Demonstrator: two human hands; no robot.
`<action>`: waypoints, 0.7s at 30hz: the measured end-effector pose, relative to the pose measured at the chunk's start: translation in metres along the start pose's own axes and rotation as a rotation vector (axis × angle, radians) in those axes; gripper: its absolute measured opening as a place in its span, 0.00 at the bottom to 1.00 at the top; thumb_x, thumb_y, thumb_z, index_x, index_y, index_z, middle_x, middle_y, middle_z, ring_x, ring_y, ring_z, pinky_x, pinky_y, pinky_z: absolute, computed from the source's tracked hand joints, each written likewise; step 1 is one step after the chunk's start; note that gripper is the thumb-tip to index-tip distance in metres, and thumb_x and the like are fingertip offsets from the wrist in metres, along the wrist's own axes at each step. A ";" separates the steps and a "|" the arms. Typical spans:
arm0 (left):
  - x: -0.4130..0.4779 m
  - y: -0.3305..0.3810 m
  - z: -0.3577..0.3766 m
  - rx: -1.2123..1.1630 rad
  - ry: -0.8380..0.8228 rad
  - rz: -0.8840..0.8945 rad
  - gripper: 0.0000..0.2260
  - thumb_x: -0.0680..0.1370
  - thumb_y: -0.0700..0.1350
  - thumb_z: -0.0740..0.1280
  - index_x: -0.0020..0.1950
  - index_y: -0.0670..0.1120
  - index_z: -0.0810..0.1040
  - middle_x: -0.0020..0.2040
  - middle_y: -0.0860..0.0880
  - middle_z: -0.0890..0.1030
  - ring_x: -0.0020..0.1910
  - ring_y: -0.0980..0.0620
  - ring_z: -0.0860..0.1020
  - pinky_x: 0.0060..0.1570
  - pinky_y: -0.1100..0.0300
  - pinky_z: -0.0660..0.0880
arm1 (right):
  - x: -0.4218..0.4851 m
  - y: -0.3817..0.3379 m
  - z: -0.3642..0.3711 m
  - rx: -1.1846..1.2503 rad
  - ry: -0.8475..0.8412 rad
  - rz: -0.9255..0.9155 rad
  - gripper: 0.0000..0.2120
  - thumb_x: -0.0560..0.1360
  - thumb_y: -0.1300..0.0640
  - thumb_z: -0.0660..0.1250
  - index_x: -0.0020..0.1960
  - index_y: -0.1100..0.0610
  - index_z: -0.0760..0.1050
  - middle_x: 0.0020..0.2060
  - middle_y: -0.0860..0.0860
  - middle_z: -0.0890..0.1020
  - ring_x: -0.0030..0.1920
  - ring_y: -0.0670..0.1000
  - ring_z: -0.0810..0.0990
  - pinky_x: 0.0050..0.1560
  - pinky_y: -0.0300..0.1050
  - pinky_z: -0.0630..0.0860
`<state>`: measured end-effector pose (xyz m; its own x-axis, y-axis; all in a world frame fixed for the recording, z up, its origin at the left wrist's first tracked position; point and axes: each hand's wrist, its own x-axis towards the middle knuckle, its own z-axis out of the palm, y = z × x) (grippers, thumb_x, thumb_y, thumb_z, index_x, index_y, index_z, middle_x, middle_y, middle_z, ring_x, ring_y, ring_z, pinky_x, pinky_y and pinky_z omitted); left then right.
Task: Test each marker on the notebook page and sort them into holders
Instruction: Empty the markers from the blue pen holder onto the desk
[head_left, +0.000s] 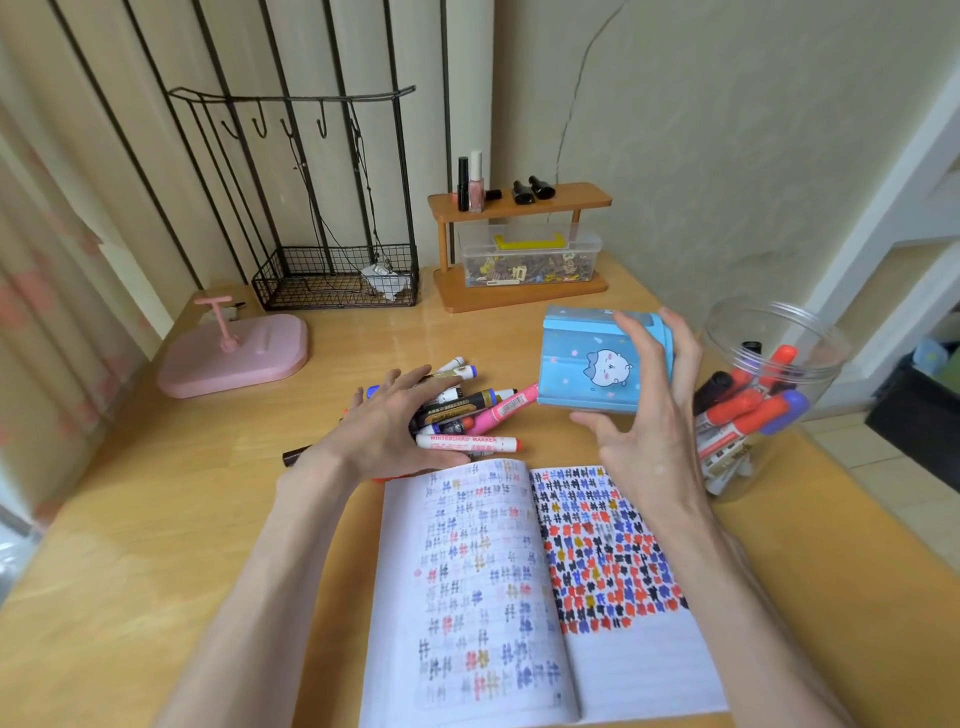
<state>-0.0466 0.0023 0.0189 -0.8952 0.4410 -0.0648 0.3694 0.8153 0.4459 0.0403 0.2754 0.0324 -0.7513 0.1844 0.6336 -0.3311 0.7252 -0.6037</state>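
An open notebook (519, 597) full of coloured test marks lies at the front of the desk. Behind it is a pile of markers (467, 410), among them a pink one and a red whiteboard marker. My left hand (395, 426) lies flat on the left of this pile, fingers straight. A blue holder (597, 364) with a cartoon cat lies tipped on its side to the right. My right hand (644, 410) is spread around its right end, fingertips touching its top. A clear plastic jar (774, 384) at far right holds several red, blue and black markers.
At the back stand a wooden shelf (519, 202) with nail polish bottles over a clear box, a black wire basket rack (337, 275) and a pink stand (234, 353). The desk's right edge runs just past the jar.
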 end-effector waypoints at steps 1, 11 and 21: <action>0.001 0.002 0.001 -0.004 0.005 0.012 0.47 0.68 0.70 0.76 0.81 0.68 0.57 0.85 0.54 0.54 0.85 0.44 0.47 0.77 0.28 0.45 | 0.000 0.000 -0.001 0.008 -0.003 -0.002 0.46 0.64 0.69 0.83 0.77 0.54 0.66 0.78 0.55 0.57 0.79 0.43 0.56 0.70 0.21 0.55; 0.005 -0.005 0.006 -0.162 0.065 0.138 0.36 0.69 0.81 0.62 0.76 0.76 0.62 0.77 0.70 0.66 0.83 0.48 0.58 0.77 0.30 0.52 | -0.002 0.000 -0.003 0.054 -0.055 0.017 0.46 0.65 0.69 0.83 0.77 0.53 0.66 0.78 0.53 0.57 0.74 0.26 0.50 0.67 0.18 0.55; 0.008 0.033 0.011 -0.198 0.285 0.207 0.30 0.72 0.73 0.68 0.71 0.64 0.77 0.75 0.63 0.73 0.82 0.55 0.60 0.78 0.32 0.41 | -0.002 -0.004 -0.003 0.085 -0.080 0.021 0.46 0.65 0.68 0.83 0.77 0.52 0.66 0.77 0.51 0.57 0.74 0.28 0.53 0.66 0.19 0.56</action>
<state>-0.0387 0.0366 0.0230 -0.8507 0.4437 0.2817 0.5184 0.6198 0.5892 0.0448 0.2740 0.0343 -0.8006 0.1426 0.5820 -0.3599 0.6623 -0.6572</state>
